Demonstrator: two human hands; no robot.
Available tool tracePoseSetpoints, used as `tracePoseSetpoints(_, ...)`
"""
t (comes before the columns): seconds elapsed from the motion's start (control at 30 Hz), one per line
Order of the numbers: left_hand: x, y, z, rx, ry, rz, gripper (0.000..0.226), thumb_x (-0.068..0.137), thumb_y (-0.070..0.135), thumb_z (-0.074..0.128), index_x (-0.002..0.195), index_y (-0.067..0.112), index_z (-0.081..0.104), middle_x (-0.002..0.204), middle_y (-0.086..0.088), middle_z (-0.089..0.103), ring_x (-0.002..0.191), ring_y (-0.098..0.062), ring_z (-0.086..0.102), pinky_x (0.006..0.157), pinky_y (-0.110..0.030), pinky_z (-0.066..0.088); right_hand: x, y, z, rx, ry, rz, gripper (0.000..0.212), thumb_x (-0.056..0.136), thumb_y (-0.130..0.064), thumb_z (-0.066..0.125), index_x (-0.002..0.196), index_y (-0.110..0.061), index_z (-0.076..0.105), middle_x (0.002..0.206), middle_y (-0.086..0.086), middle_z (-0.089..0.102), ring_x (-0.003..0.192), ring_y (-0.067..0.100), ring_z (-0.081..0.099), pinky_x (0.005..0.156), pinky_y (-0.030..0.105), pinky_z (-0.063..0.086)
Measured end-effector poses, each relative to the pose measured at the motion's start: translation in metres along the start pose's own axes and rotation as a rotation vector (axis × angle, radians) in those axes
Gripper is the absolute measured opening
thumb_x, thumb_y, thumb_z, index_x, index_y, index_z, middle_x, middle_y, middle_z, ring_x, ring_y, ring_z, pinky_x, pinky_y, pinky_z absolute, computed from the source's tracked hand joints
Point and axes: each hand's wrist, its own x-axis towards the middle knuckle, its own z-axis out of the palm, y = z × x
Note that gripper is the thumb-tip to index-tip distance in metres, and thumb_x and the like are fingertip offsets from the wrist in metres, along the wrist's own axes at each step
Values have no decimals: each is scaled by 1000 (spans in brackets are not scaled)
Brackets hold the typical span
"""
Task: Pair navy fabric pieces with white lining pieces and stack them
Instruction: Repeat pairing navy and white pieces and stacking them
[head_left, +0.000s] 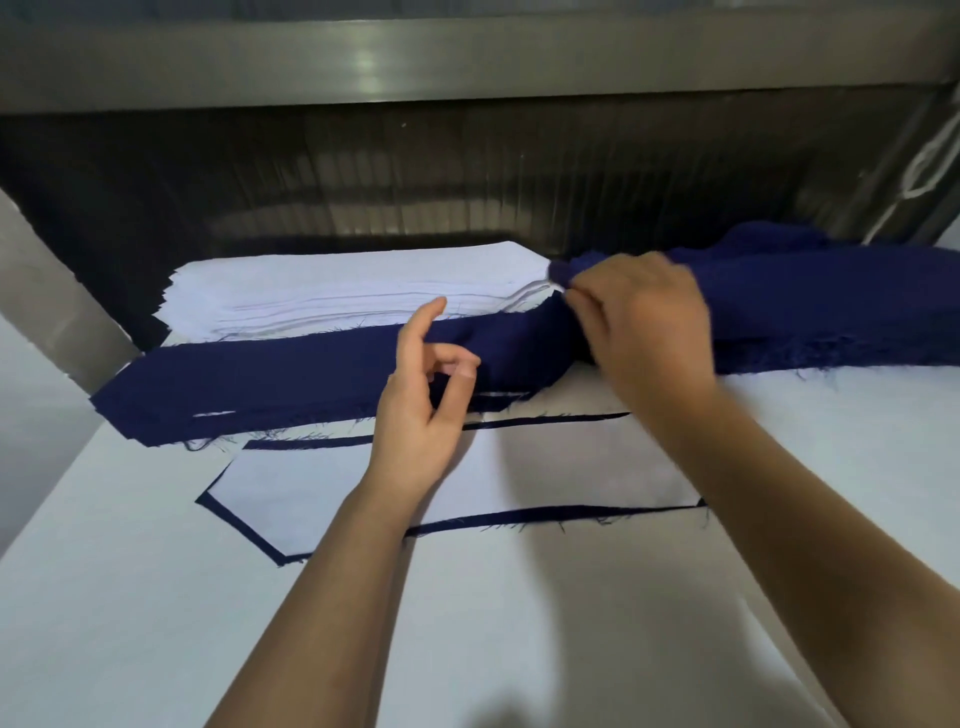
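- Table with a white top is seen, and all the cloth is laid on it.
- A white lining stack is placed at the far left, its layered edges slightly fanned.
- A navy fabric pile is laid just in front of that stack and touching it, with frayed threads along its near edge. To the right it is continued by a rumpled navy heap.
- Nearer the person, a single white lining piece is spread flat on a navy piece, of which only a thin navy border is shown around it. This pair lies just beside the pile's near edge and is partly covered by the left forearm.
- The left hand is held over the near edge of the navy fabric pile. Its index finger is raised, the other fingers are loosely curled toward the thumb, and nothing is gripped.
- The right hand is blurred. A navy corner is pinched between its thumb and fingertips at the right end of the white lining stack and is held raised above the pile.
- A grey metal beam is seen across the top, behind the table.
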Motion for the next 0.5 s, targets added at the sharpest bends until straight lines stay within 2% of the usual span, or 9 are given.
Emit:
tracePoseSetpoints(0.07, -1, 1, -1, -46, -3, 44, 48, 96, 17, 45, 136, 40, 30, 93, 3, 66, 93, -13, 62, 87, -22, 46, -13, -20, 7, 51, -31, -92, 29, 94, -23, 48, 90, -3, 68, 85, 16, 66, 81, 35, 57, 71, 41, 37)
tracePoseSetpoints(0.13, -2, 0, -3, -76, -41, 40, 46, 97, 17, 43, 135, 43, 35, 90, 4, 66, 91, -16, 62, 87, -27, 48, -24, -34, 14, 94, -8, -109, 25, 88, -23, 56, 77, -3, 68, 70, 12, 65, 65, 32, 59, 62, 37, 42)
tracePoseSetpoints(0.23, -3, -1, -4, -40, -123, -4, 35, 99, 12, 48, 128, 30, 55, 92, 10, 68, 89, -9, 64, 86, -25, 50, -35, -41, 22, 150, 42, -110, 24, 81, -24, 64, 67, -5, 65, 58, 8, 61, 53, 28, 56, 53, 33, 44)
tracePoseSetpoints(0.3, -2, -2, -3, 10, -146, -4, 29, 96, 4, 52, 118, 18, 65, 101, 7, 69, 93, -6, 65, 86, -25, 51, -38, -41, 24, 177, 72, -117, 27, 82, -27, 63, 67, -5, 65, 58, 7, 61, 52, 27, 55, 52, 32, 45)
tracePoseSetpoints(0.43, 0, -2, -2, 79, -144, 57, 23, 91, -3, 58, 101, 11, 73, 93, 5, 69, 87, -9, 64, 79, -26, 51, -40, -36, 25, 190, 56, -167, 34, 84, -33, 50, 70, -6, 65, 61, 6, 61, 56, 26, 56, 58, 32, 41)
tracePoseSetpoints(0.5, 0, -2, -3, 89, -122, 59, 18, 90, -2, 60, 98, 8, 73, 90, 2, 69, 84, -11, 64, 78, -28, 51, -44, -27, 24, 196, 5, -180, 26, 82, -30, 59, 75, -6, 67, 69, 7, 63, 63, 27, 57, 62, 34, 38)
